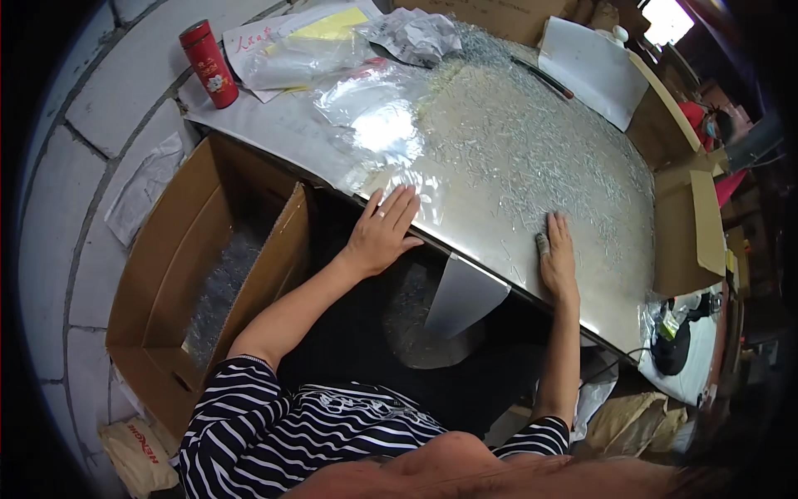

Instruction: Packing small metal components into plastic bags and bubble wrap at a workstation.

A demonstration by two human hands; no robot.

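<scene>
My left hand rests at the table's front edge, fingers straight and close together, a ring on one of them. Its fingertips touch the near end of a clear plastic bag. Flat on the shiny metal tabletop lies my right hand, fingers stretched forward, with a grey wrap around one digit. Neither hand holds anything. Just beyond the right fingertips spread many small, thin silvery metal pieces, like pins or fine nails; their exact kind is too small to tell.
A red cylindrical flask stands at the back left beside papers. A dark-handled tool and a white sheet lie at the back. An open cardboard box, with metal pieces inside, stands left of my legs. Cardboard flaps border the right side.
</scene>
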